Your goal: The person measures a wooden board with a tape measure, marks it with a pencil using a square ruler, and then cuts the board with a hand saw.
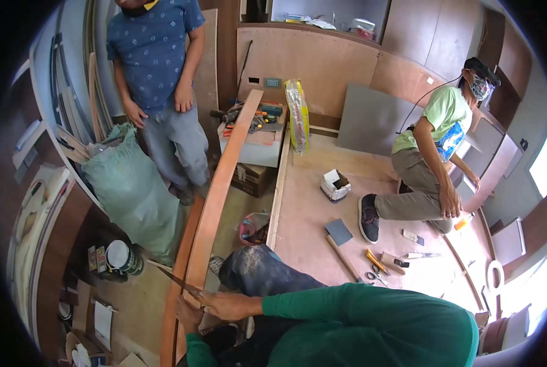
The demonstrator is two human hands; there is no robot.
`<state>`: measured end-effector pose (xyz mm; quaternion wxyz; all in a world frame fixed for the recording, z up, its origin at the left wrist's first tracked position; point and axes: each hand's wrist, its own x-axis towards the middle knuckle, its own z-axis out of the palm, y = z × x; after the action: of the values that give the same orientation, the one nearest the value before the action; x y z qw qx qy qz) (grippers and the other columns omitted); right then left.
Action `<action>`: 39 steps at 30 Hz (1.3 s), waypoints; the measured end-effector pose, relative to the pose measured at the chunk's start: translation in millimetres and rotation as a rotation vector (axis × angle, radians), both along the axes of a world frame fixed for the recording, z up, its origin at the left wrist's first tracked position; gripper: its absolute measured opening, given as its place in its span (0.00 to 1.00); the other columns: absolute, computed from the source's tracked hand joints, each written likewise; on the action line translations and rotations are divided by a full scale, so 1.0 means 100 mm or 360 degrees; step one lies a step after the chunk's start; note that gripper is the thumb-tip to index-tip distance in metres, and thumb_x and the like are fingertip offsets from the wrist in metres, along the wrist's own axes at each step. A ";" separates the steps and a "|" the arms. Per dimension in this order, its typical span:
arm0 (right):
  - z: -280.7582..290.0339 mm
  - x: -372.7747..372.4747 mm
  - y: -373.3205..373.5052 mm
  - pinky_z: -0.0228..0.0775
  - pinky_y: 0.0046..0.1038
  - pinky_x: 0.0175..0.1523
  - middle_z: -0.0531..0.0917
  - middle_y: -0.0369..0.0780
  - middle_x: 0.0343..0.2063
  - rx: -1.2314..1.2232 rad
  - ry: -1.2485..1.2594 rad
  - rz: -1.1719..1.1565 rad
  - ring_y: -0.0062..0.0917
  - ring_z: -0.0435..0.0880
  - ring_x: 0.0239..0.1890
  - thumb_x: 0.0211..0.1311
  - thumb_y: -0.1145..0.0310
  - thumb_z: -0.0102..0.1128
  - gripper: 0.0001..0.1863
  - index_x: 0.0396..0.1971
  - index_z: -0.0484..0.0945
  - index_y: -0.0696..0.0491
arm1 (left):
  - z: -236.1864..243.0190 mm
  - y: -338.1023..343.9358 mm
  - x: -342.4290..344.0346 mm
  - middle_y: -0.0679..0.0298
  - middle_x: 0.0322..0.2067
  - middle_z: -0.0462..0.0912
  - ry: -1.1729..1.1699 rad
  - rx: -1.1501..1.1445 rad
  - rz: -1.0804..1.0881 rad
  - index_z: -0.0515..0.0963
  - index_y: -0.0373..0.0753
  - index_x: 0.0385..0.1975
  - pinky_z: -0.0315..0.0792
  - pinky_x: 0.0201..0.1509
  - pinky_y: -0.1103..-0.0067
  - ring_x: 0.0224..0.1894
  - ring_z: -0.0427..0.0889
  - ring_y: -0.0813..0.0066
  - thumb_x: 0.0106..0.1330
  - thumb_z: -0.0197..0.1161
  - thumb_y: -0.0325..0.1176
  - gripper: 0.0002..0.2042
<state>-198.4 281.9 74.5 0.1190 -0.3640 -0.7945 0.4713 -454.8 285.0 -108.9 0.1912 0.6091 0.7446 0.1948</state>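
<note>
A long reddish-brown wooden plank (220, 183) runs from the toolbox area at the back toward me, with a second plank (187, 240) beside and below it. My right hand (229, 304) is closed around the handle end of a hand saw (177, 281). The saw's thin, brownish blade points up and left across both planks. Close to the blade, my left hand (189, 314) grips the near part of the upper plank. Its fingertips are partly hidden. My bent knee (255, 269) is just right of the planks.
One person stands at the back left beside a stuffed green sack (130, 189); another kneels at right on a plywood platform (304, 208). A hammer (345, 259), scissors (376, 278) and a yellow cutter (376, 261) lie there. A paint can (124, 257) stands at left.
</note>
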 end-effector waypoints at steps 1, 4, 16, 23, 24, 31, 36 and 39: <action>0.05 0.05 -0.03 0.75 0.50 0.60 0.82 0.62 0.51 0.0019 -0.0025 0.0005 0.58 0.81 0.55 0.82 0.53 0.48 0.36 0.77 0.52 0.60 | 0.03 0.02 0.05 0.39 0.59 0.77 -0.0026 -0.0018 -0.0045 0.65 0.31 0.66 0.72 0.62 0.50 0.63 0.75 0.34 0.44 0.88 0.44 0.51; -0.07 0.17 -0.12 0.74 0.51 0.61 0.82 0.61 0.51 0.0155 0.0051 -0.0061 0.58 0.81 0.55 0.81 0.53 0.49 0.36 0.77 0.52 0.58 | 0.10 -0.05 0.20 0.38 0.59 0.77 0.0042 0.0005 -0.0068 0.65 0.30 0.66 0.72 0.62 0.50 0.63 0.76 0.35 0.43 0.89 0.45 0.52; -0.11 0.26 -0.19 0.74 0.53 0.61 0.83 0.63 0.48 0.0225 -0.0278 -0.0034 0.60 0.83 0.52 0.80 0.60 0.49 0.37 0.82 0.48 0.49 | 0.11 -0.13 0.27 0.43 0.62 0.75 0.0075 -0.0069 0.0014 0.63 0.36 0.68 0.71 0.64 0.49 0.65 0.74 0.37 0.42 0.88 0.45 0.53; 0.20 0.22 -0.19 0.73 0.54 0.62 0.83 0.62 0.54 0.0203 -0.0281 0.0049 0.58 0.83 0.54 0.79 0.62 0.50 0.36 0.82 0.52 0.48 | 0.25 -0.04 0.21 0.53 0.60 0.83 -0.0114 0.0289 -0.0383 0.69 0.35 0.70 0.76 0.61 0.55 0.57 0.85 0.53 0.55 0.82 0.54 0.46; 0.11 0.21 -0.25 0.74 0.53 0.62 0.82 0.61 0.55 0.0197 -0.0213 0.0010 0.57 0.83 0.55 0.79 0.62 0.50 0.34 0.80 0.55 0.51 | 0.27 -0.10 0.13 0.52 0.62 0.81 -0.0144 0.0265 -0.0374 0.68 0.35 0.71 0.75 0.62 0.55 0.59 0.83 0.53 0.55 0.82 0.53 0.47; 0.37 0.31 -0.36 0.71 0.45 0.69 0.75 0.57 0.69 0.0277 -0.0040 -0.0027 0.53 0.76 0.69 0.75 0.77 0.51 0.32 0.77 0.61 0.53 | 0.22 -0.45 0.35 0.49 0.72 0.68 0.0075 -0.0081 -0.0022 0.60 0.34 0.77 0.65 0.72 0.50 0.69 0.73 0.48 0.56 0.80 0.45 0.50; 0.63 0.36 -0.55 0.70 0.45 0.68 0.76 0.61 0.65 0.0230 -0.0051 0.0197 0.55 0.77 0.66 0.79 0.63 0.53 0.30 0.76 0.63 0.55 | -0.04 -0.69 0.50 0.39 0.74 0.63 0.0041 0.0083 0.0223 0.55 0.33 0.78 0.59 0.76 0.47 0.75 0.65 0.39 0.43 0.85 0.37 0.60; 0.37 0.49 -0.37 0.73 0.48 0.64 0.78 0.63 0.61 0.0385 0.0039 0.0154 0.58 0.80 0.63 0.80 0.61 0.53 0.31 0.77 0.61 0.54 | 0.14 -0.54 0.54 0.41 0.69 0.68 0.0083 0.0041 0.0170 0.58 0.32 0.76 0.62 0.74 0.48 0.73 0.67 0.40 0.45 0.83 0.38 0.56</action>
<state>-149.6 244.6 111.2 0.1488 -0.3025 -0.8607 0.3816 -401.2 231.0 -95.3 0.1532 0.5758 0.7782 0.1983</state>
